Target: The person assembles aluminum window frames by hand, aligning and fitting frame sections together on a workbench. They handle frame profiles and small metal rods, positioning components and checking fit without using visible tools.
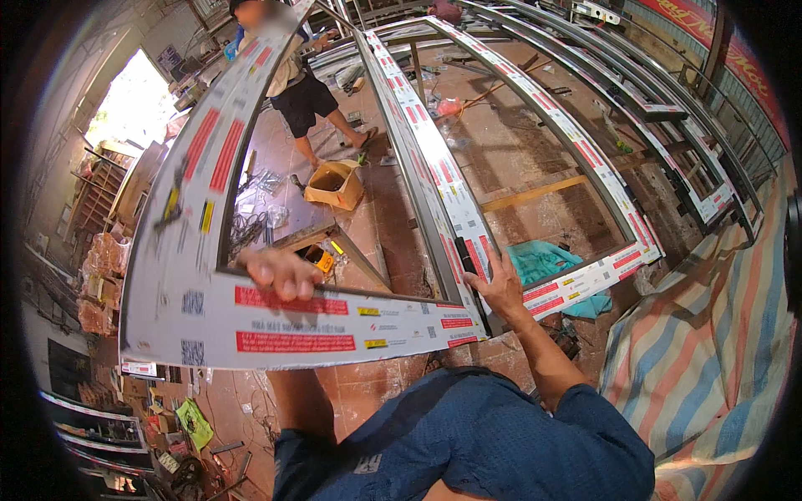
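Note:
A large door or window panel frame [326, 338], wrapped in white protective film with red and yellow labels, slants across the left and front. My left hand [284, 275] is closed over the inner edge of its bottom rail, the forearm passing beneath. My right hand [499, 288] lies with fingers and thumb spread on the upright of the adjoining film-covered outer frame [535, 100]. Beside its thumb is a black hinge-like fitting [465, 255], where the panel and outer frame meet. The underside of my left grip is hidden by the rail.
Another person [292, 83] stands at the far end of the panel. Inside the frames show a cardboard box [336, 185], a yellow-black tool [317, 257] and a teal cloth [543, 263]. More frames [710, 200] stand at right, near a striped tarp [693, 334].

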Available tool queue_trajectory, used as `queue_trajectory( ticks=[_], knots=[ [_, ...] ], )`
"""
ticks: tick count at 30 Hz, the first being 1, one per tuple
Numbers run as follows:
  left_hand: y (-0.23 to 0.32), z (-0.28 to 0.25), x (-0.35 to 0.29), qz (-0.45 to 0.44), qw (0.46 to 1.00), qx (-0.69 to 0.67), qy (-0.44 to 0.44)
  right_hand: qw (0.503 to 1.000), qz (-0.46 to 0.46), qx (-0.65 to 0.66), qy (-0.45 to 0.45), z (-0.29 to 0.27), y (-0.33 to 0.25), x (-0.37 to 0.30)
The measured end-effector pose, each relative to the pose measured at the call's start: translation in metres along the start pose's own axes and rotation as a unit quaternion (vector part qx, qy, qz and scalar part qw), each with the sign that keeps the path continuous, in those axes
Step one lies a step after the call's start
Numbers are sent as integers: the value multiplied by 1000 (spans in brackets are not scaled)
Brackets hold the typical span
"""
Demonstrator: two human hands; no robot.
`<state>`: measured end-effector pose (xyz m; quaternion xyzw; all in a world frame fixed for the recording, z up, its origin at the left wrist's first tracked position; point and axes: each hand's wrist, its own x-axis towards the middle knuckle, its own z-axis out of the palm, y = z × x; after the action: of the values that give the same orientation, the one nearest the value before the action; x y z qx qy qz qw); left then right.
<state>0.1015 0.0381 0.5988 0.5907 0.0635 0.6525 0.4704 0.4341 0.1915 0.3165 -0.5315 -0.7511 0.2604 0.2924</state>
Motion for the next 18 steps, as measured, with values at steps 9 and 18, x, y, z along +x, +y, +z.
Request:
queue_trajectory(
  ticks=[9, 18],
  knots=[
    [-97, 104, 123, -67, 989, -50, 122, 854, -326, 401, -59, -143, -122, -40],
    [-249, 111, 120, -6, 869, 492, 41, 827, -148, 373, 393, -246, -132, -7]
  ],
)
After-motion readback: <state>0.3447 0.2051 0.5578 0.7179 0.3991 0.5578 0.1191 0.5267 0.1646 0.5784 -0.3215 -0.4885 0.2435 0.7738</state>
